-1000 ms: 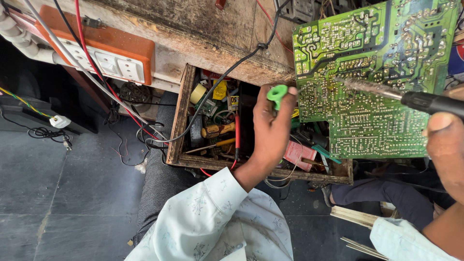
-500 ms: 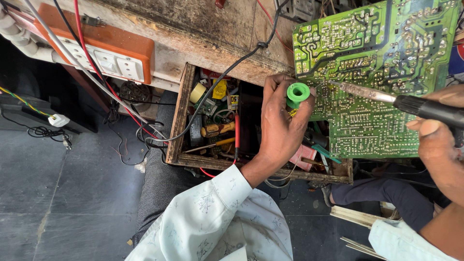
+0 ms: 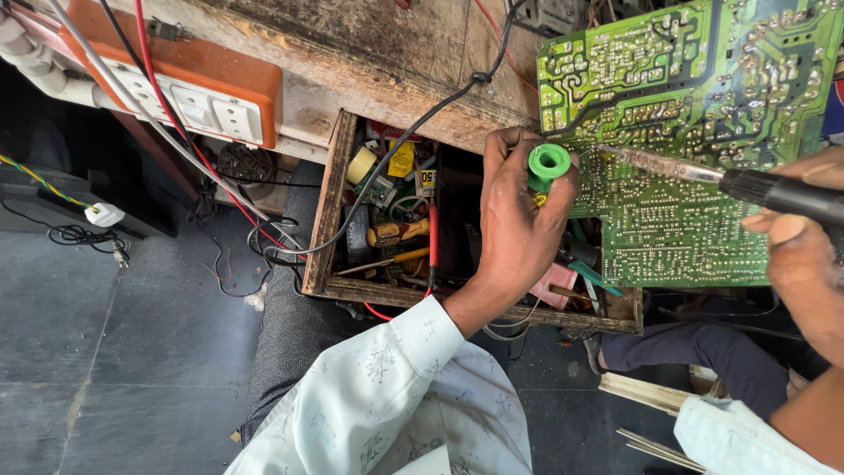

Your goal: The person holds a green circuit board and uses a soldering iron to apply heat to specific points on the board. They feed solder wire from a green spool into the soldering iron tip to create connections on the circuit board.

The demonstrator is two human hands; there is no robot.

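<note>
1. The left hand is closed around a small green solder spool, holding it against the left edge of the green circuit board.
2. The right hand is clamped on a soldering iron; its tip lies on the board just beside the spool.
3. The spool looks light and stiff, best held by its rim; its thin wire probably bends easily.
4. The board lies at the front edge of a worn wooden bench, above an open drawer full of tools. The floor is dark tile.

Both hands bare, left hand and right hand; long pale mint-white shirt sleeves with a faint small floral print, buttoned cuffs at the wrists; dark trousers beneath.
</note>
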